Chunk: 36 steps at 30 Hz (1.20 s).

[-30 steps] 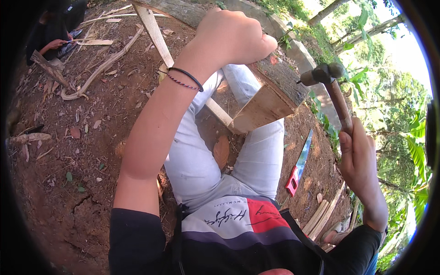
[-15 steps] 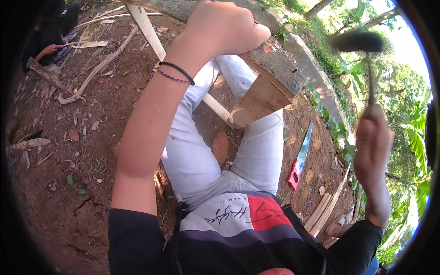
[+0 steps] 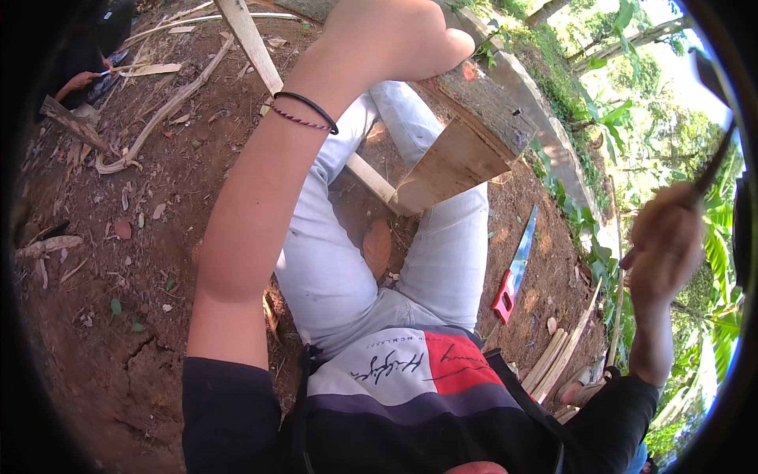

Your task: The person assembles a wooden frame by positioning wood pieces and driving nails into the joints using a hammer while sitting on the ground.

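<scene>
My left hand (image 3: 395,39) is closed at the top of the view, over a rough wooden board (image 3: 493,110); its fingertips are out of sight on the far side. A nail (image 3: 516,113) stands up from the board's near right end. Below that end, a flat wooden piece (image 3: 454,168) joins it at an angle above my thighs. Raised at the far right, my right hand (image 3: 667,241) is wrapped round the handle of a hammer (image 3: 714,162). The dark hammer head (image 3: 711,77) is well away from the nail, close to the picture's rim.
A handsaw (image 3: 515,267) with a red handle lies on the soil right of my leg. Wood strips (image 3: 557,359) lie nearer. A pale batten (image 3: 251,47) slants behind my left arm. At the far left, another person's hand (image 3: 81,80) holds something thin. Concrete edging (image 3: 545,110) borders greenery.
My right hand has swung the hammer outward to the right, farther from the board. My left hand has stayed nearly in place on the board.
</scene>
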{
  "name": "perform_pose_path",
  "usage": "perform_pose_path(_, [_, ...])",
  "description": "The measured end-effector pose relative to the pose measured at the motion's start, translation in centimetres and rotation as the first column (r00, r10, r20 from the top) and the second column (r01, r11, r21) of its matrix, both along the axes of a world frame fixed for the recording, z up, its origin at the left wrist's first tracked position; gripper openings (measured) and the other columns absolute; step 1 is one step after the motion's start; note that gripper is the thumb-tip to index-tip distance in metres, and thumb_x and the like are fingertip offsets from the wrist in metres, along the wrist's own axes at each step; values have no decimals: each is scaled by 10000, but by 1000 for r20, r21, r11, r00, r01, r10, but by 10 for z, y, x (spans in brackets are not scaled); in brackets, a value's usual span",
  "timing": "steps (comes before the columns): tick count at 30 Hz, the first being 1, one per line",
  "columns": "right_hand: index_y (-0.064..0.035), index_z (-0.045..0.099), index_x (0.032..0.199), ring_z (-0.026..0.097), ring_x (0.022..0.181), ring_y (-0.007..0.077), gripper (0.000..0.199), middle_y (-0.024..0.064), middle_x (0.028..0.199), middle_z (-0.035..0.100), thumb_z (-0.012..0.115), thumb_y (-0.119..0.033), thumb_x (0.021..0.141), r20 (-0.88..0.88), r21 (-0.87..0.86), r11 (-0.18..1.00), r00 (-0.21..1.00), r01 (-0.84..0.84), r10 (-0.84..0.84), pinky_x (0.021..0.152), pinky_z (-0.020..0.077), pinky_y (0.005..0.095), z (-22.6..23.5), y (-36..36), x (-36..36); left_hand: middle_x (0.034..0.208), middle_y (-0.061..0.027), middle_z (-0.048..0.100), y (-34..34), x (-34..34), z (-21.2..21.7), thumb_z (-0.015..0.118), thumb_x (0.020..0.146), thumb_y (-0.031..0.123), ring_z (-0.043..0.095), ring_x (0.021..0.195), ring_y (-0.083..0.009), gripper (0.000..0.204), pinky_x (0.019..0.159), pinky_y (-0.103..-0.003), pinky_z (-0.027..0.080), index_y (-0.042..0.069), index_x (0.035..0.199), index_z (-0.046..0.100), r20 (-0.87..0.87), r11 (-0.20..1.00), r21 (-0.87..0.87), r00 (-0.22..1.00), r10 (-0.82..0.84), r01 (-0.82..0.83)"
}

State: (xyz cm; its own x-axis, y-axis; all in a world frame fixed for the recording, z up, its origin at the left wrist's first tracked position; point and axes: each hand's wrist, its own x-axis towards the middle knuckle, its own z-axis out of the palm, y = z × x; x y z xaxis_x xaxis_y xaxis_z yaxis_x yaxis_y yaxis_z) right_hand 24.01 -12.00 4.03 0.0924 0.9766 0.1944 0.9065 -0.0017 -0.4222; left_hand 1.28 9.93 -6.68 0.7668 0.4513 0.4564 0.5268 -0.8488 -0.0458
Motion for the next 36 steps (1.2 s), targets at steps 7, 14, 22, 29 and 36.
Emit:
perform_pose_path(7, [-59, 476, 929, 321, 486, 95, 299, 2, 638, 442, 445, -342, 1022, -441, 251, 964, 876, -92, 198, 452, 268, 248, 2, 12, 13, 596, -90, 632, 5, -1, 2, 587, 782, 268, 662, 572, -276, 199, 489, -411, 515, 148, 626, 619, 38, 977, 211, 998, -48, 39])
perform_pose_path(14, [-52, 471, 1034, 335, 476, 55, 333, -18, 601, 356, 384, -374, 1036, -645, 402, 908, 740, 115, 191, 412, 253, 210, 13, 0, 1, 599, -86, 633, -2, 0, -1, 612, 765, 297, 658, 567, -272, 199, 479, -408, 512, 155, 626, 615, 31, 988, 146, 998, -47, 42])
perform_pose_path(22, [-26, 510, 925, 405, 494, 109, 298, -9, 617, 451, 450, -303, 1014, 41, 120, 992, 999, 27, -32, 457, 355, 307, -7, 3, 3, 626, -84, 646, 1, -5, 9, 592, 779, 262, 664, 590, -274, 191, 490, -413, 514, 156, 622, 617, -4, 983, 184, 1000, -13, 13])
perform_pose_path(29, [-42, 528, 972, 372, 492, 81, 293, -23, 615, 434, 429, -312, 1030, -348, 200, 975, 937, 97, -22, 467, 315, 251, 6, 10, 0, 632, -92, 647, -7, -4, 2, 561, 785, 247, 672, 620, -274, 187, 520, -416, 521, 159, 631, 620, -24, 992, 127, 1000, -10, 13])
perform_pose_path(36, [-56, 498, 905, 337, 488, 74, 292, -8, 627, 437, 419, -308, 1032, -390, 247, 969, 917, 17, 83, 446, 267, 233, 17, 19, 12, 644, -88, 652, -2, -6, 7, 553, 774, 237, 667, 612, -273, 184, 516, -415, 520, 150, 627, 622, -24, 991, 132, 1000, -1, 4])
